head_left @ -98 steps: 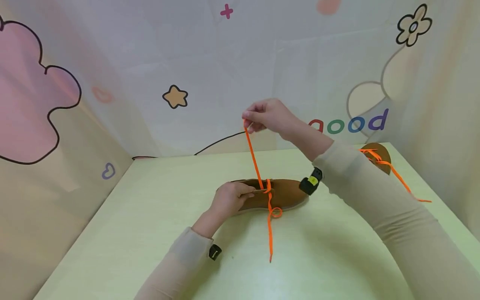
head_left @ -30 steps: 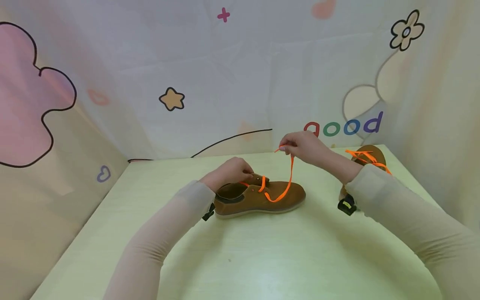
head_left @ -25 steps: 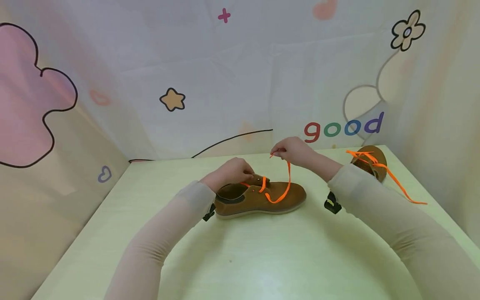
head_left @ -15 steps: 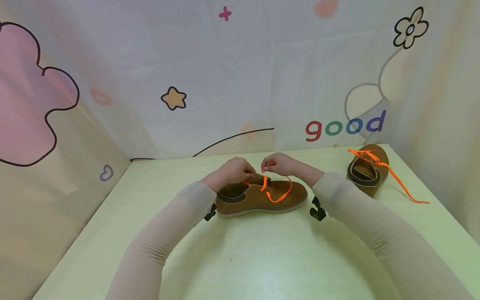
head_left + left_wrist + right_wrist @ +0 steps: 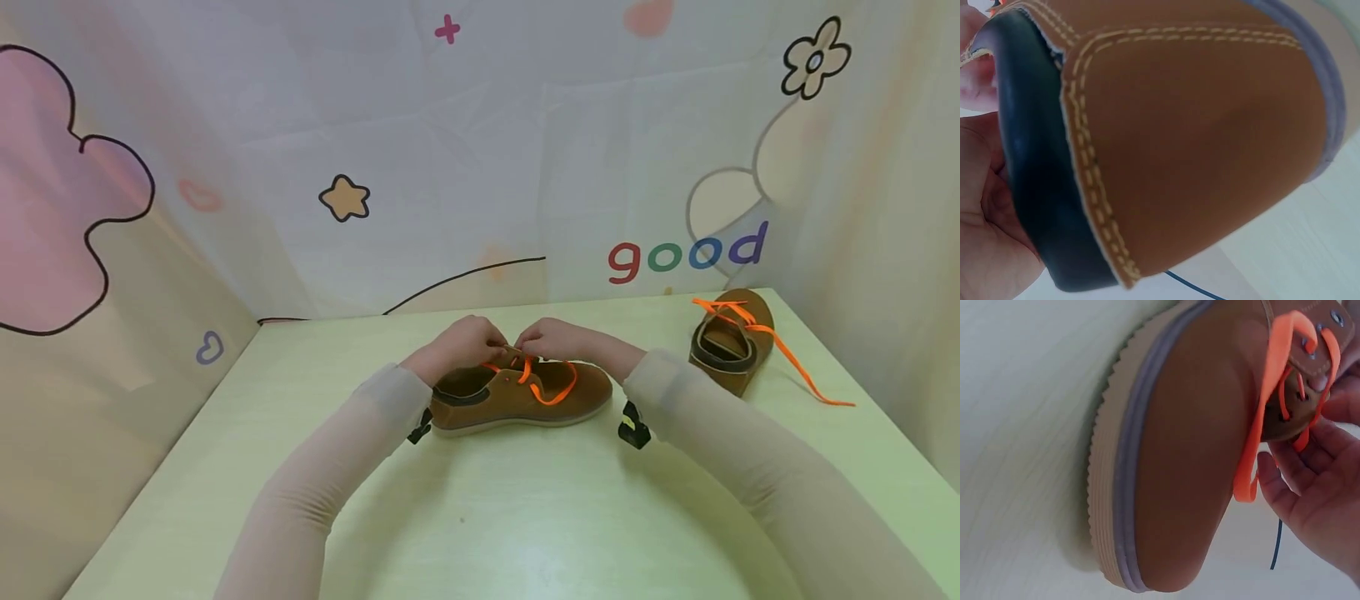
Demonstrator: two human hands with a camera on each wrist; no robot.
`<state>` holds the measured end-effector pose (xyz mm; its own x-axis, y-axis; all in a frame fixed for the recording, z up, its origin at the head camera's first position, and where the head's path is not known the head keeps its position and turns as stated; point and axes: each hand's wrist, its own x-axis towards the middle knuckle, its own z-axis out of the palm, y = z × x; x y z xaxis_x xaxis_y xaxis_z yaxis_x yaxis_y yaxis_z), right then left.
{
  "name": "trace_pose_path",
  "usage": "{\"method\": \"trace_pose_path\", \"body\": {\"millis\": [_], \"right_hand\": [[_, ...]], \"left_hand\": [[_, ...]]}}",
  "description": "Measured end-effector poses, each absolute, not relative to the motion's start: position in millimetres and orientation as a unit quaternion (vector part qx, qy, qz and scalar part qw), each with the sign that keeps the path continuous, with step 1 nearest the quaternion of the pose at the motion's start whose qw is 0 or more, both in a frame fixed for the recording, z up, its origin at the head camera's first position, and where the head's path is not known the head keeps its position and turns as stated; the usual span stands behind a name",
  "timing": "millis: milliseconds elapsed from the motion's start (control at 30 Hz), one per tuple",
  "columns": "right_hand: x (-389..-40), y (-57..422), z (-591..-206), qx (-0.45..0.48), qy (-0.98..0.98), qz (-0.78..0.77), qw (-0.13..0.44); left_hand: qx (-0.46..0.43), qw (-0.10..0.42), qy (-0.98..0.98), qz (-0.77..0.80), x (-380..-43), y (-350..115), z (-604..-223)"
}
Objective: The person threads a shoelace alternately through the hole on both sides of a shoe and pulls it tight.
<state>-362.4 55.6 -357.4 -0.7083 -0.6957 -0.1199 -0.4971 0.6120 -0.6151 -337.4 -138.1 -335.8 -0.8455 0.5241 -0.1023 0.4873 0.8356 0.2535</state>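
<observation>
A brown leather shoe point(image 5: 517, 410) stands on the table, toe to the right. My left hand point(image 5: 467, 340) grips its far eyelet flap near the opening. In the left wrist view the shoe's stitched heel side and dark padded collar point(image 5: 1041, 162) hide part of that palm. An orange shoelace point(image 5: 1249, 456) passes through the front eyelets and hangs in a loop over the toe. My right hand point(image 5: 558, 339) pinches the free part of this lace against the same flap, beside the left fingertips. The lace tip is hidden behind the flap and fingers.
A second brown shoe point(image 5: 750, 350) sits at the table's back right, its orange lace point(image 5: 806, 379) trailing toward the right edge. The pale table point(image 5: 465, 517) ends at a printed curtain point(image 5: 450, 125) behind both shoes.
The shoe has turned from its earlier position, and my left hand has shifted to the far flap. My right hand has come down and left with the lace, from above the toe to the flap.
</observation>
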Motion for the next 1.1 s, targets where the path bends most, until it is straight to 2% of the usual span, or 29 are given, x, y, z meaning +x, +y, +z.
{"method": "trace_pose_path", "body": {"millis": [200, 433, 567, 767, 967, 1100], "right_hand": [[-359.6, 50.0, -357.1, -0.376, 0.894, -0.213, 0.123], [-339.8, 44.0, -355.4, -0.389, 0.915, -0.105, -0.002], [-332.5, 46.7, -355.8, -0.382, 0.920, -0.086, -0.038], [-333.5, 52.2, -315.2, -0.340, 0.913, -0.214, -0.070], [-342.3, 50.3, -257.6, -0.306, 0.883, -0.347, -0.077], [-342.2, 46.1, -238.9, -0.284, 0.880, -0.374, -0.067]], "left_hand": [[0.267, 0.088, 0.952, 0.121, -337.9, -137.0, -336.0], [0.266, 0.080, 0.952, 0.125, -338.4, -137.6, -336.1], [0.255, 0.083, 0.955, 0.130, -338.9, -138.7, -337.9], [0.272, 0.084, 0.951, 0.117, -338.3, -136.9, -335.8], [0.253, 0.085, 0.958, 0.107, -337.7, -136.8, -334.8], [0.247, 0.086, 0.960, 0.101, -336.5, -135.2, -336.0]]}}
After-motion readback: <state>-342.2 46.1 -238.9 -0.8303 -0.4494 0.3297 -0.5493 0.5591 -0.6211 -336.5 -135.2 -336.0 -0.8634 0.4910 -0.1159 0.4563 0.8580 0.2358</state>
